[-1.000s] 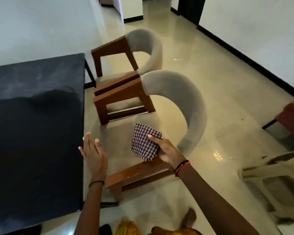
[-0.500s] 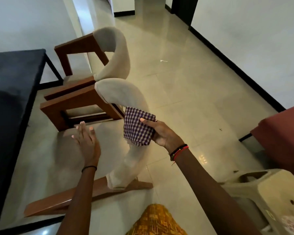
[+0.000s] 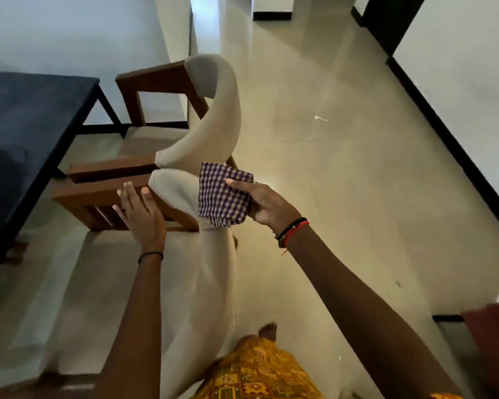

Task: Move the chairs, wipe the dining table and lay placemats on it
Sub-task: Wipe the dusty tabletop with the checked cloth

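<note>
Glossy floor [image 3: 343,182]; near chair [image 3: 213,283], far chair [image 3: 219,110] beside table [image 3: 26,125]; cloth [image 3: 222,194] in right hand [image 3: 268,203]

We wear a thin black band [image 3: 150,255] on our left wrist, a black beaded bracelet [image 3: 290,227] beside a red thread [image 3: 296,232] on our right, and a yellow-orange patterned garment [image 3: 260,372], with one foot [image 3: 268,331] bare.

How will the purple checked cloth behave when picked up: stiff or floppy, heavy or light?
Probably floppy: the purple-and-white checked cloth droops and bunches below the right hand. Likely light: that hand's pinch alone carries it.
</note>
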